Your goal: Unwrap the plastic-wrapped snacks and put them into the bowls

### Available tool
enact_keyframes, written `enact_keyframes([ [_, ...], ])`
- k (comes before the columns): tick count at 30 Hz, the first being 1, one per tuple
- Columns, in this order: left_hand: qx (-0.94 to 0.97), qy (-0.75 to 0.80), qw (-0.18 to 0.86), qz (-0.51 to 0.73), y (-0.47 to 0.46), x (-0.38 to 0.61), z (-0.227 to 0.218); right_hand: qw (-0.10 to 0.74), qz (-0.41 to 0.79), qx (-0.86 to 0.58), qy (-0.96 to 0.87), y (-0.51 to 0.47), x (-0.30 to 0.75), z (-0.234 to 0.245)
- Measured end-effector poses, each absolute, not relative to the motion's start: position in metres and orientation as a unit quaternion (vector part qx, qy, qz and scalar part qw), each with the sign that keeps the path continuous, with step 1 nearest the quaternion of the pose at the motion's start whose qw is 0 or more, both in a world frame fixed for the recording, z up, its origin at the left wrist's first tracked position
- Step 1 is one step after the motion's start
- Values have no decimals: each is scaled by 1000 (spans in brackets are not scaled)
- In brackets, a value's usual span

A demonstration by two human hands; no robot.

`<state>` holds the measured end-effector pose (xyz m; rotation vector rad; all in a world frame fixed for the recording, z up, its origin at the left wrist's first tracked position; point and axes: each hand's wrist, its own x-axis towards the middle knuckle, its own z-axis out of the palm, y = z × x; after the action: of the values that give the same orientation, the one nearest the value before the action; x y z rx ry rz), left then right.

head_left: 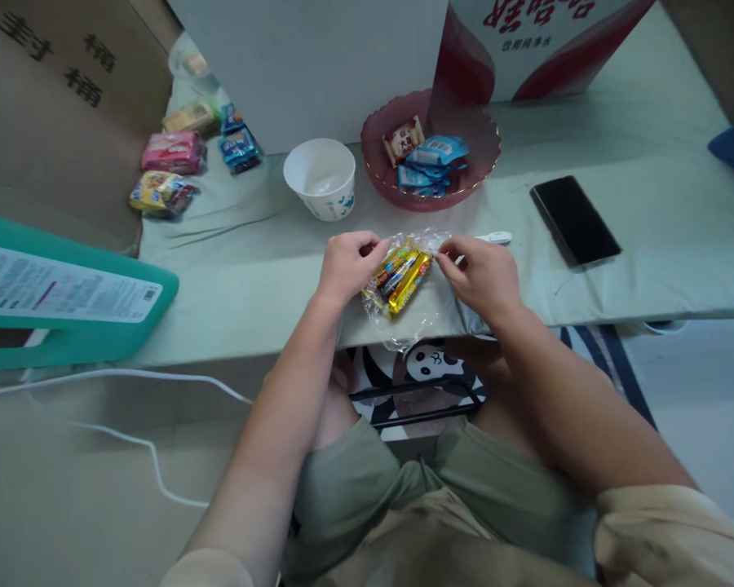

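A clear plastic bag (413,314) with several small yellow and multicoloured candy bars (400,277) lies on the pale green mat at its front edge. My left hand (348,265) pinches the bag's top left corner, fingers closed. My right hand (480,273) pinches the bag's top right edge, fingers closed too. Both hands rest on the mat on either side of the bars.
Behind the bag stand a white paper cup (321,179) and a pink glass bowl (493,139) holding wrapped snacks. A black phone (575,220) lies to the right. More snack packets (174,151) sit at the back left. A teal-framed board (67,293) is at the left.
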<state>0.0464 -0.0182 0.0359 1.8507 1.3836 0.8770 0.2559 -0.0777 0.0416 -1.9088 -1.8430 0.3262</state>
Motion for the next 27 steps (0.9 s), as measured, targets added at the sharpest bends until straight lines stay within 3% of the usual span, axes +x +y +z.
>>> enact_keyframes([
  [4,638,529,393,399,-10,39,35,254,138,-700,-653,-76,271,37],
  [9,540,611,362,451,-3,15,31,227,92,-757,-606,-77,290,37],
  [13,562,677,299,369,-9,-3,32,291,15,-686,-667,-84,280,42],
  [16,610,690,282,268,-21,-7,37,262,49,-576,-773,-90,259,40],
  [21,671,582,435,151,-35,-1,38,135,89,-481,-862,-93,241,26],
  [27,621,453,578,273,-41,16,39,110,89,-516,-845,-90,248,19],
])
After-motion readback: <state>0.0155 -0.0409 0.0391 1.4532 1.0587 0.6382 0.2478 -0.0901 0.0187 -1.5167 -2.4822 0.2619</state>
